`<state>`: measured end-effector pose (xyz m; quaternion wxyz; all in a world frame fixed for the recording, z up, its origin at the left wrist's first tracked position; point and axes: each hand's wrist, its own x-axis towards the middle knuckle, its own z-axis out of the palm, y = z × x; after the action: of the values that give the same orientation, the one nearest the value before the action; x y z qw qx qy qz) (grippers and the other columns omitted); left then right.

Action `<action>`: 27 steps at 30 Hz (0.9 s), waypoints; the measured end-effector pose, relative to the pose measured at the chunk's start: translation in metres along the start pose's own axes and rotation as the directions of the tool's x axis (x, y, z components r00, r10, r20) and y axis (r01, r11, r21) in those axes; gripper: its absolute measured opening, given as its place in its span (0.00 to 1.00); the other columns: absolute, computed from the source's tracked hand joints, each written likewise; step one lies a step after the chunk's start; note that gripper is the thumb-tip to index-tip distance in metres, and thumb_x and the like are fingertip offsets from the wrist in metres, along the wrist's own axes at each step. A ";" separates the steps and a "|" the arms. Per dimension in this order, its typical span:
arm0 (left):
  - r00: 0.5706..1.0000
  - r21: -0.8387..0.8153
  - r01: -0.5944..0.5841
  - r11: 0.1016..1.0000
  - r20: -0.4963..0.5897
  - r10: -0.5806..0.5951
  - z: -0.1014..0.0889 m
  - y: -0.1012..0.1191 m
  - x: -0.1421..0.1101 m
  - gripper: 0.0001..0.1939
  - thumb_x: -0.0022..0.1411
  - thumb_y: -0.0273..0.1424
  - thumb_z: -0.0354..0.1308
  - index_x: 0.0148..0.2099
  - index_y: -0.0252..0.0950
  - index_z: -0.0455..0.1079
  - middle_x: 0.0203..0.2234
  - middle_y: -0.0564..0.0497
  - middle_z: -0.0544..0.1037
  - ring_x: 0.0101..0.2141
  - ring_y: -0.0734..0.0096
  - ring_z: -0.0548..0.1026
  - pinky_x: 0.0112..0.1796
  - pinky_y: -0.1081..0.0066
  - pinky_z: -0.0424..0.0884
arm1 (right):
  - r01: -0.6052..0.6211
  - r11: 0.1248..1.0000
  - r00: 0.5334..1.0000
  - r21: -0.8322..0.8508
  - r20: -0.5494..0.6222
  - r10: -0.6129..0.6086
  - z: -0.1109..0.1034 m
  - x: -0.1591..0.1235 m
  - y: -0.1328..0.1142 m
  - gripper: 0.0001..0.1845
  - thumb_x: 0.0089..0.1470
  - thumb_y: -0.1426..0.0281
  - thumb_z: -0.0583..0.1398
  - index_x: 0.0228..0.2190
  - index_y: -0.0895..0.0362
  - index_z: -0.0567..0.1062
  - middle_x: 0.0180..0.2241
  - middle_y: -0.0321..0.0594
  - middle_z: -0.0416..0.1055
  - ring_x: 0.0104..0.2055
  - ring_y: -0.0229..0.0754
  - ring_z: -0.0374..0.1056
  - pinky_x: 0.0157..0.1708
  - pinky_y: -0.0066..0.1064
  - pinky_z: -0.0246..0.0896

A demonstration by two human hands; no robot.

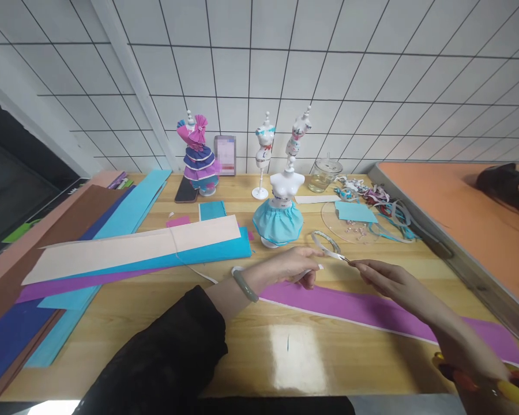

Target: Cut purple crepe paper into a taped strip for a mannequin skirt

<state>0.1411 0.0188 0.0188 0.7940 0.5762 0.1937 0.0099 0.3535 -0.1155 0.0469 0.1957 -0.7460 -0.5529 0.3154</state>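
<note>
My left hand (297, 265), with a green bangle (244, 286) at the wrist, is closed with the index finger stretched forward. A narrow white strip (308, 273) shows at its fingers. My right hand (383, 278) pinches a thin metal tool (348, 261), whose kind is too small to tell. The tool's tip meets a white band (327, 250) beside a patterned ring (328, 240) on the table. Under both hands lies a long purple strip (350, 308) with a white edge. Just behind the left hand stands a white dress form (286, 185) in a turquoise gathered skirt (278, 222).
Long coloured sheets (134, 248) are stacked on the left. Farther back stand a form in a ruffled dress (199, 158), a phone (225, 154), two small forms (266, 144) and a glass jar (324, 173). Ribbons (389, 210) lie by a clear disc (350, 230) on the right.
</note>
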 end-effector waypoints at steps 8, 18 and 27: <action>0.999 -0.008 0.031 0.999 0.041 -0.030 0.005 0.005 0.001 0.28 0.56 0.26 0.52 0.59 0.29 0.55 0.21 0.50 0.75 0.23 0.73 0.73 0.26 0.73 0.66 | 0.145 0.954 0.984 -0.263 -0.063 -0.167 0.007 0.013 0.052 0.23 0.53 0.53 0.54 0.43 0.54 0.75 0.42 0.45 0.75 0.40 0.50 0.71 0.37 0.38 0.66; 0.987 0.157 -0.091 0.983 0.144 0.068 0.016 0.016 -0.012 0.19 0.62 0.33 0.52 0.54 0.32 0.61 0.33 0.44 0.77 0.28 0.76 0.73 0.30 0.73 0.66 | 0.262 0.957 0.890 -0.122 -0.353 -0.289 0.017 0.003 0.009 0.19 0.56 0.55 0.52 0.37 0.54 0.76 0.39 0.44 0.73 0.43 0.45 0.68 0.43 0.37 0.62; 0.984 0.173 -0.094 0.980 0.166 0.065 0.017 0.015 -0.010 0.10 0.62 0.34 0.52 0.43 0.33 0.64 0.33 0.47 0.77 0.29 0.78 0.72 0.31 0.74 0.65 | 0.160 0.972 0.966 0.174 -0.228 -0.118 0.029 -0.013 -0.048 0.19 0.49 0.51 0.58 0.24 0.55 0.74 0.25 0.37 0.71 0.30 0.41 0.65 0.32 0.30 0.59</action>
<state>0.1401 0.0062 0.0399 0.7505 0.6519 0.1063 -0.0221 0.2975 -0.1143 0.0593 0.3470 -0.7128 -0.5468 0.2694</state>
